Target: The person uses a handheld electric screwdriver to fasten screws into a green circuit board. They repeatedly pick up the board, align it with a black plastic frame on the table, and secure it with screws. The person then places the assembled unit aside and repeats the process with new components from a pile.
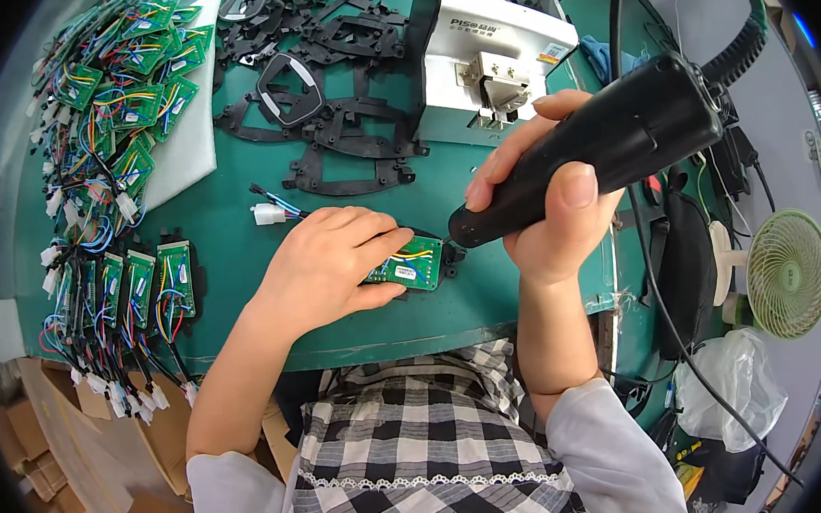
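On the green table, my left hand (329,268) holds down a green circuit board (421,265) with coloured wires, its fingers and thumb closed on the sides. Under the board's right end, part of a black plastic bracket (452,258) sticks out; the rest is covered. A white connector (269,214) on a wire lead lies just beyond that hand. Wrapped around a black electric screwdriver (613,139), my right hand (557,221) keeps it tilted, nose down to the left. The tool's tip is at the board's upper right corner; whether a screw sits there is too small to tell.
Several wired boards (134,109) are heaped at the far left, partly on white foam (191,143), with a row of boards on brackets (176,280) nearer. Black plastic frames (348,131) and a white machine (486,53) stand beyond my hands. A cable, fan (788,273) and plastic bag (730,390) are right.
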Demonstrator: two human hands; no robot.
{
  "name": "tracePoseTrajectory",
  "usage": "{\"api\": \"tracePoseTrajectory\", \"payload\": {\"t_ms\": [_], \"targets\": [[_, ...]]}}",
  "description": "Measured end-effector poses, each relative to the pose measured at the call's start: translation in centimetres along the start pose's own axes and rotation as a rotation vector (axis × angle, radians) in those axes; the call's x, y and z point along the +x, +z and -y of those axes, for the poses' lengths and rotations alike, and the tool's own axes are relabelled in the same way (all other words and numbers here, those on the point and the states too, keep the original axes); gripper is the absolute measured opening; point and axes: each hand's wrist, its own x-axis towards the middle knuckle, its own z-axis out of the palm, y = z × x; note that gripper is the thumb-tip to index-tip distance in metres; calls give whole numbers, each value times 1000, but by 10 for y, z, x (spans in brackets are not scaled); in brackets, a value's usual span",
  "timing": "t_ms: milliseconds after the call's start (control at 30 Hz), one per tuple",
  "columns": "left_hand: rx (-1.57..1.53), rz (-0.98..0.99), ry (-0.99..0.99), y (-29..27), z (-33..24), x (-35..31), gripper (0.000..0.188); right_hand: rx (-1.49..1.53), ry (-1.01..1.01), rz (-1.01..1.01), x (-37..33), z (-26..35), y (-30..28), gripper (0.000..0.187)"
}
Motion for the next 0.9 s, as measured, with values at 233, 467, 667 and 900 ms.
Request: {"api": "tracePoseTrajectory", "payload": {"t_ms": [233,467,667,900], "targets": [[-27,8,-5,1,3,-2,50,-15,9,1,-3,-6,4,66],[-71,53,-22,-1,4,-3,51,-82,10,104,-7,-8,9,74],[-119,94,-36,-1,7,-2,54,-6,62,158,-6,-12,2,77],[-74,-74,-74,-3,-2,-7,74,-76,-197,-201,44,9,-22,64]]}}
